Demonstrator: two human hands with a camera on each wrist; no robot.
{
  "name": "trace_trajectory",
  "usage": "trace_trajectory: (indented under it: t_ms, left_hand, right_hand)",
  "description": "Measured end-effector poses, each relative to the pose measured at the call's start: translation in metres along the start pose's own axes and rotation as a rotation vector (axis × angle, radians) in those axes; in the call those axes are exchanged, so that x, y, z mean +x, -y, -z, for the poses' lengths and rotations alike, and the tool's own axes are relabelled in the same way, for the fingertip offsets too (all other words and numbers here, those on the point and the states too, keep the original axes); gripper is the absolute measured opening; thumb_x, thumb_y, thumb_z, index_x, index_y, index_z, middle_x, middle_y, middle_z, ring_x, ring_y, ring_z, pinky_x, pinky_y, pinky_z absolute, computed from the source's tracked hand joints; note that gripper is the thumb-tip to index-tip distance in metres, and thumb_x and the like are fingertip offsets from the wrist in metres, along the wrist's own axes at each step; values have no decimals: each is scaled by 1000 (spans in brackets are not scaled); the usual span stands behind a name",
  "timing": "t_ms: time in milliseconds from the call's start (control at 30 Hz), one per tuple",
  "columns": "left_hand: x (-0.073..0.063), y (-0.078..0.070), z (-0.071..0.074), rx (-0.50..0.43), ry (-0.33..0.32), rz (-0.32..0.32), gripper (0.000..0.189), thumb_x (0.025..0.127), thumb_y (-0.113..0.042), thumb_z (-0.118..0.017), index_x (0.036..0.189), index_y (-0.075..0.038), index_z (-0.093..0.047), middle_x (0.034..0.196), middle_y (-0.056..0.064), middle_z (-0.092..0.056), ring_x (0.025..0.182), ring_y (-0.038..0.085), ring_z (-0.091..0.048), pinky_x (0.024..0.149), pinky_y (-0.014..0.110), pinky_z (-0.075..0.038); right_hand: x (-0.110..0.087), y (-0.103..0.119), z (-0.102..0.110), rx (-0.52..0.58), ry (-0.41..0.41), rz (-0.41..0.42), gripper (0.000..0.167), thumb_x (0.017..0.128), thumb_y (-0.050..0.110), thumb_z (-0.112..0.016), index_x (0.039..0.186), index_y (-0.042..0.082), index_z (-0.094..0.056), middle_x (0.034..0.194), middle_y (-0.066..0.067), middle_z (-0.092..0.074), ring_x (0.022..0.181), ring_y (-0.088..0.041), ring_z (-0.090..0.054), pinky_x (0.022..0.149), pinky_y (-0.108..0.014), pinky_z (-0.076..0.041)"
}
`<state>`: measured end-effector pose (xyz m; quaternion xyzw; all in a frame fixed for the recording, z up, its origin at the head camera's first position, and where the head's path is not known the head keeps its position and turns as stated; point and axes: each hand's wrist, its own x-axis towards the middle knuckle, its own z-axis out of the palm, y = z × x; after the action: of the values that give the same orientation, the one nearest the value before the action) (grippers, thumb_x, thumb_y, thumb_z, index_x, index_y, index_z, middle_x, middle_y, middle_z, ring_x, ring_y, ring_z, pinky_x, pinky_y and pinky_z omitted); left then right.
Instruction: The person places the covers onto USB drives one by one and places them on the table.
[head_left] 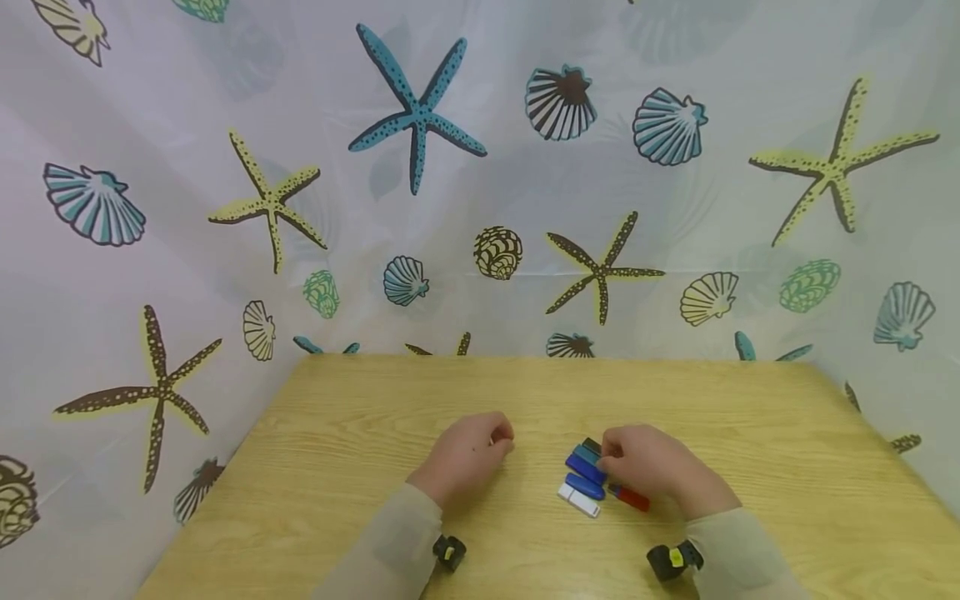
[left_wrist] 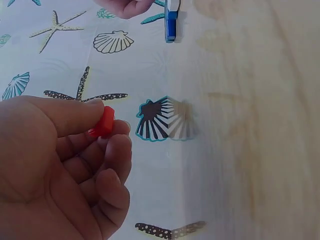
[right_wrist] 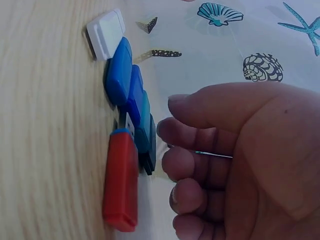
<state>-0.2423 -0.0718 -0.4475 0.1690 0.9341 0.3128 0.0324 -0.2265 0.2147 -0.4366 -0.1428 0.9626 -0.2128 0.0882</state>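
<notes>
My left hand (head_left: pixel 467 454) pinches a small red cap (left_wrist: pixel 106 121) between thumb and forefinger, above the left part of the table. Over on the right, my right hand (head_left: pixel 652 462) hovers beside a cluster of USB flash drives with its fingers loosely bent and nothing in them. Nearest that hand lies a red USB flash drive (right_wrist: pixel 121 180), its metal plug bare. Alongside it are a white drive (head_left: pixel 579 500), a blue drive (right_wrist: pixel 119 72), a darker blue drive (head_left: pixel 587 464), a teal drive (right_wrist: pixel 143 125) and a black drive (head_left: pixel 592 445), the last partly hidden in the right wrist view.
The drives lie on a wood-grain table (head_left: pixel 360 417). A white curtain (head_left: pixel 480 183) printed with starfish and shells hangs behind the table and along both sides. Each wrist wears a black strap (head_left: pixel 448 552).
</notes>
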Motion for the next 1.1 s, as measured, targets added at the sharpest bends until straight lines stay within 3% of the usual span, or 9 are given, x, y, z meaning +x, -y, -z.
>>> trace_trajectory:
  t_ms: [433,700,933,1100]
  left_hand:
    - [1,4,2,-8,-4,-62,10,101,-20,-64,110,-19,-67,98,-13,-61,86,12,-56,79,34,-49]
    - [1,5,2,-11,-9,-61,9,100,-20,-65,109,-21,-66,99,-13,-61,86,12,-56,80,34,-49]
    - [3,4,2,-23,5,-45,9,100,-21,-66,109,-19,-67,97,-13,-60,85,13,-56,78,34,-49]
    - [3,2,3,-21,15,-59,9,100,-21,-66,109,-19,-67,96,-13,-61,85,12,-56,79,34,-49]
  right_hand:
    - [-7,-3,2,47,116,-59,27,81,27,-84,77,15,-60,70,0,-57,62,-17,-51,57,-33,-37]
    - [-9,-4,4,67,191,-59,17,78,3,-75,81,11,-60,72,-2,-58,62,-18,-52,57,-33,-38]
    - [-9,-3,4,75,194,-64,17,78,0,-73,80,9,-59,71,-4,-57,61,-18,-49,58,-32,-35]
    - [-8,-2,5,65,159,-51,17,85,5,-75,82,11,-59,73,-3,-58,63,-18,-52,59,-34,-39]
